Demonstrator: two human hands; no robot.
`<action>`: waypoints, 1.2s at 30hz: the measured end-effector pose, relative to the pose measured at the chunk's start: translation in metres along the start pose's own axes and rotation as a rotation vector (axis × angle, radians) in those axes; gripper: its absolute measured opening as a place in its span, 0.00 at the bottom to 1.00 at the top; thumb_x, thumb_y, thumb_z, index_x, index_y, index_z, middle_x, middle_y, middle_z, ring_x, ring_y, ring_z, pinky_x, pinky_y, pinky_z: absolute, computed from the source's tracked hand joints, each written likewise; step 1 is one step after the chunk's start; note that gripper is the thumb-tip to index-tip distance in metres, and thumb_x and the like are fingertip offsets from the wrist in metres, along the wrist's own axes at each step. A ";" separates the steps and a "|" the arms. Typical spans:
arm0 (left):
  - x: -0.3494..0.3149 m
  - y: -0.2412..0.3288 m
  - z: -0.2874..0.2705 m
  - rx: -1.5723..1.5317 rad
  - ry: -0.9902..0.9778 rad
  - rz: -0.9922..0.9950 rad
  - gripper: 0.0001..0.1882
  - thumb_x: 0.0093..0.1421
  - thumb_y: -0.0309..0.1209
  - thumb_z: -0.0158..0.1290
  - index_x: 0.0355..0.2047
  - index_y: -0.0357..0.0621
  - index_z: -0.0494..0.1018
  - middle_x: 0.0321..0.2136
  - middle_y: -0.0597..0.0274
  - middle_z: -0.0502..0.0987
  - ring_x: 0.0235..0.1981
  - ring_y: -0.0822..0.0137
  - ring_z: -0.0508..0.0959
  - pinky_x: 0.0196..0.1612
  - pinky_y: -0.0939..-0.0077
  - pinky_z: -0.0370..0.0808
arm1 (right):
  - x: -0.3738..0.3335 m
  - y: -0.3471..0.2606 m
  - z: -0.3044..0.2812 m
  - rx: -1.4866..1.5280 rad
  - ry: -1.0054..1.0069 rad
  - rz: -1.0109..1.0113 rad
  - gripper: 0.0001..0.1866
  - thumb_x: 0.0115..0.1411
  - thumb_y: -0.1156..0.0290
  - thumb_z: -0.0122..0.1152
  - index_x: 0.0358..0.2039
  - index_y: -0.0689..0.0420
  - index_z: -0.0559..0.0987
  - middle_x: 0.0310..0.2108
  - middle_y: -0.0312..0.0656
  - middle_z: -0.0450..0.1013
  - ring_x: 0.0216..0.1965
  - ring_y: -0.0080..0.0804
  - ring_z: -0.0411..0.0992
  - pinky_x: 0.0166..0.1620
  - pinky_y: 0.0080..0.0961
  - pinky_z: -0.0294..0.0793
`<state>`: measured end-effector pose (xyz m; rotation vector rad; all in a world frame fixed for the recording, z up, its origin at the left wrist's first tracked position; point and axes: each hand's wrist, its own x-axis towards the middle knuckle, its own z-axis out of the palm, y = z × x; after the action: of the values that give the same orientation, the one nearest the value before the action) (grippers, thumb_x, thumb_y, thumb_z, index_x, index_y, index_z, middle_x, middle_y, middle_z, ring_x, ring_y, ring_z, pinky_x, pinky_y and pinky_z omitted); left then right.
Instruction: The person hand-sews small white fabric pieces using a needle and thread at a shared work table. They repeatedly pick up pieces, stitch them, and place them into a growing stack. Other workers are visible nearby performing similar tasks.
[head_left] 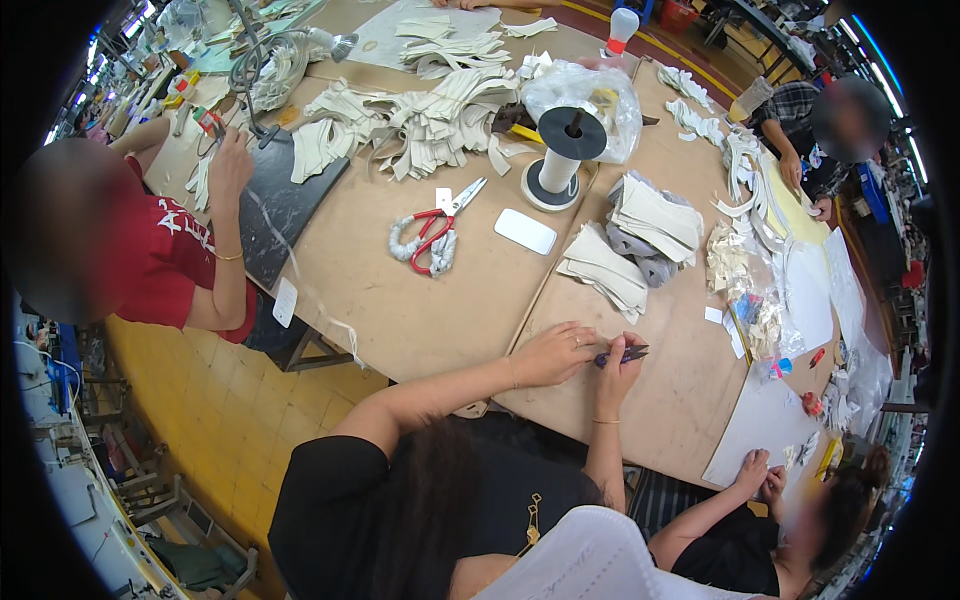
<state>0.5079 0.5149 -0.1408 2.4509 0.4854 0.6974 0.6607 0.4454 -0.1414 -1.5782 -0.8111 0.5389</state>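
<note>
Held dark snips [634,353] in the curled fingers of the right hand [619,378]; just beside, could not tell any pinch by the left hand [548,356]. Judged work unfinished, with pale pieces [607,272] stacked on the counter [450,320] beyond the fingers; could not tell done from remaining.

We take this for a cutting or sewing workshop, since a broad brown worktop [345,295] carries heaps of pale cut pieces [450,115], a large thread spool [555,175], red-handled shears [447,213] and small snips [636,353], with people working left and right and strip lights [884,84] at far right.
</note>
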 end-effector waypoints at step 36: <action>0.013 0.030 0.000 -0.099 0.119 -0.205 0.31 0.56 0.29 0.57 0.60 0.44 0.63 0.57 0.46 0.67 0.61 0.49 0.66 0.62 0.57 0.66 | -0.001 0.004 -0.002 -0.055 -0.067 -0.050 0.19 0.71 0.61 0.51 0.33 0.65 0.78 0.24 0.35 0.73 0.25 0.21 0.67 0.29 0.22 0.68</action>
<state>0.5241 0.4970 -0.1187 2.2378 0.7193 0.7639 0.6621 0.4431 -0.1451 -1.5930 -0.9209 0.5392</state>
